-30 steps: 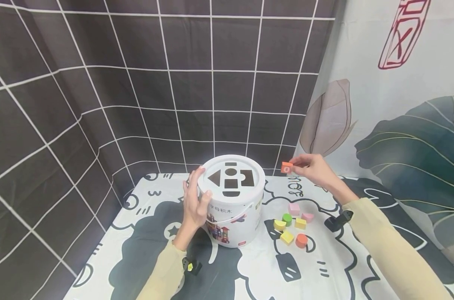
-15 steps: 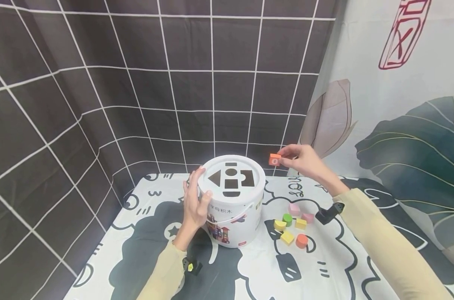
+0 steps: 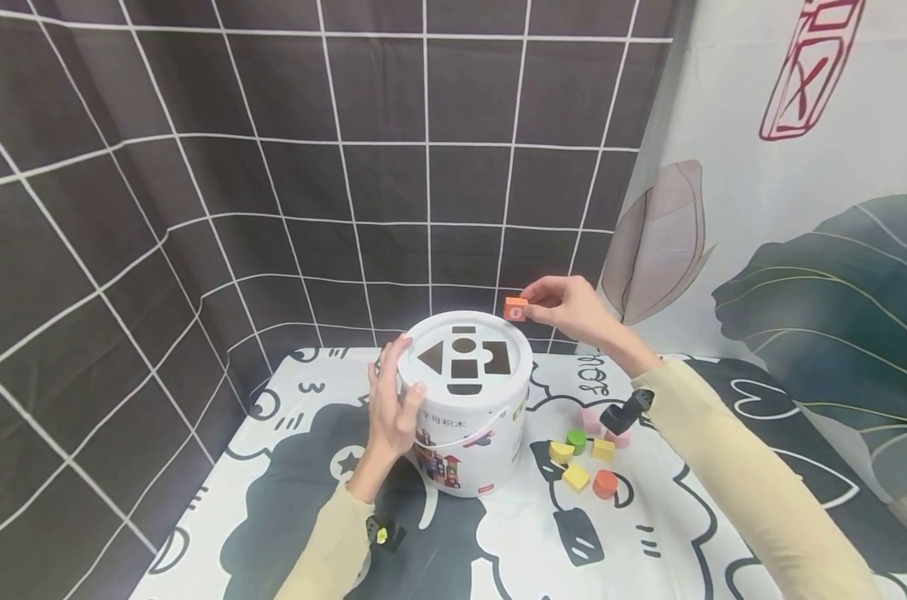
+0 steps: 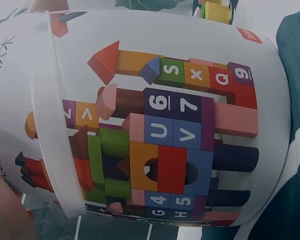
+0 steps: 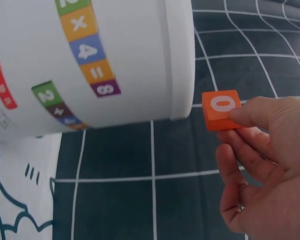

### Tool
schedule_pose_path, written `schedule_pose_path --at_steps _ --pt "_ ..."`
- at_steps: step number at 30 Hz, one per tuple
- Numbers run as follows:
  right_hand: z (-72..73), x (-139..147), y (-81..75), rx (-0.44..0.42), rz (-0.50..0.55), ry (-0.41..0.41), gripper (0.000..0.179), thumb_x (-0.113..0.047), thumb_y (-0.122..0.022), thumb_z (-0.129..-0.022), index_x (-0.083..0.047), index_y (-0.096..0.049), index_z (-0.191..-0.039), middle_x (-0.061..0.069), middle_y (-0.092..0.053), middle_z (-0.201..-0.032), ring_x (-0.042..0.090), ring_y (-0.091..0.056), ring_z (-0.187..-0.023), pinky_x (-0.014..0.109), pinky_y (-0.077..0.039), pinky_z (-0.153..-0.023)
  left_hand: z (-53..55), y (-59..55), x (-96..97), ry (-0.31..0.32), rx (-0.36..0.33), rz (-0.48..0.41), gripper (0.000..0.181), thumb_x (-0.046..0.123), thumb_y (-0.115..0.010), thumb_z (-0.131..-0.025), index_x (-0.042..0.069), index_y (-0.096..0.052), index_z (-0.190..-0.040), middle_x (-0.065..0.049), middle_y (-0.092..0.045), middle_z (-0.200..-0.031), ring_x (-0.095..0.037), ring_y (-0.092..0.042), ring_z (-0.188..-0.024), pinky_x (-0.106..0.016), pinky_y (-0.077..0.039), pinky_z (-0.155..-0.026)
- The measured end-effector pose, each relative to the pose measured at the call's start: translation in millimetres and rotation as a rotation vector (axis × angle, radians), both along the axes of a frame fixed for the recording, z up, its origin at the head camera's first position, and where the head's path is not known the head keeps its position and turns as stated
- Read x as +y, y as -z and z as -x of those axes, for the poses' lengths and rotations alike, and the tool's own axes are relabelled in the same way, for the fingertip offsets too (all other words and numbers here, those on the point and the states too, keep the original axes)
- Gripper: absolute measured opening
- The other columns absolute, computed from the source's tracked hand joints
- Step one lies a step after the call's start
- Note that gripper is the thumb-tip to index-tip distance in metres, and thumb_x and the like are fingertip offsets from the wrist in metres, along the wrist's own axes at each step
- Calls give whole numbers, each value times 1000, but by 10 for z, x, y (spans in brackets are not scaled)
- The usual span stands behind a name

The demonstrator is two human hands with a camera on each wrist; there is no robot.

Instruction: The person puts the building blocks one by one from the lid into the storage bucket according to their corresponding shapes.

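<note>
Just off the far-right edge of the lid (image 3: 480,355), the right hand (image 3: 573,312) pinches an orange block (image 3: 515,309) — slim gap between. The left hand (image 3: 393,408)'s straight-fingered against the bucket (image 3: 491,454)'s left side; loose blocks (image 3: 576,477) sit apart, right on the counter (image 3: 648,500).

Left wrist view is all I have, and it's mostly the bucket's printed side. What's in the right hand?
Observer: The right hand pinches an orange block with a rounded white character on it.
Operator: Is it in yet?
Observer: No; the right wrist view shows a gap between it and the lid.
Operator: Which opening is leftmost on top, seen from the head?
Observer: A triangular hole.
</note>
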State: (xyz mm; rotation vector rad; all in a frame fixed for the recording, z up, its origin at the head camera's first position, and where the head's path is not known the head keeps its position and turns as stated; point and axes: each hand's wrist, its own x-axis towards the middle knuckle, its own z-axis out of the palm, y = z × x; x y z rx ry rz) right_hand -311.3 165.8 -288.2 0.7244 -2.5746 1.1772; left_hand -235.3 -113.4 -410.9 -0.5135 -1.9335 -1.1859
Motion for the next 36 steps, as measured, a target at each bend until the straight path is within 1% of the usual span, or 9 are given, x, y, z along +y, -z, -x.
schedule_pose_path --at_steps 4,7,14,19,26,31,36 --pt "31 -117 -16 -12 14 -27 21 -9 -74 -85 0 -72 -103 9 -73 -91 20 -68 -78 24 -52 -70 3 -3 4 -1 -2 4 67 41 -41 -87 0 -49 -140 -22 -49 -145 -50 -36 -137 -71 -5 -111" --pt "57 -187 -20 -26 20 -45 21 -7 -74 -85 1 -72 -103 10 -73 -92 21 -69 -79 25 -53 -70 4 -5 7 0 -3 4 67 42 -41 -87 0 -48 -139 -22 -49 -145 -50 -36 -137 -71 -5 -111" --pt "92 -300 -20 -25 41 -67 20 -8 -75 -85 2 -73 -103 10 -73 -93 22 -69 -81 28 -54 -74 7 -14 12 9 -3 0 68 41 -42 -87 0 -48 -140 -22 -49 -145 -50 -36 -137 -70 -5 -111" --pt "123 -363 -1 -11 43 -79 20 -6 -74 -85 2 -73 -103 11 -73 -92 22 -69 -81 28 -54 -75 3 -31 13 7 -2 2 67 39 -42 -86 -1 -48 -139 -22 -49 -145 -51 -36 -136 -70 -5 -112" --pt "149 -475 42 -27 23 -87 20 -4 -72 -85 2 -73 -104 10 -73 -91 22 -68 -80 28 -51 -72 -10 -20 9 -1 -12 5 67 37 -42 -84 -1 -48 -139 -22 -49 -145 -51 -36 -136 -71 -5 -111" --pt "157 -549 88 -26 12 -103 19 -4 -73 -84 1 -73 -102 9 -73 -90 21 -67 -79 29 -50 -73 -15 -5 8 -9 -16 9 67 35 -42 -83 0 -48 -139 -22 -49 -145 -49 -37 -136 -70 -8 -112" --pt "147 -591 108 -33 11 -116 19 -5 -73 -84 1 -74 -102 9 -73 -91 22 -68 -81 31 -51 -76 -15 -11 6 -15 -16 10 67 35 -42 -83 1 -49 -140 -21 -49 -145 -47 -38 -136 -69 -10 -111"
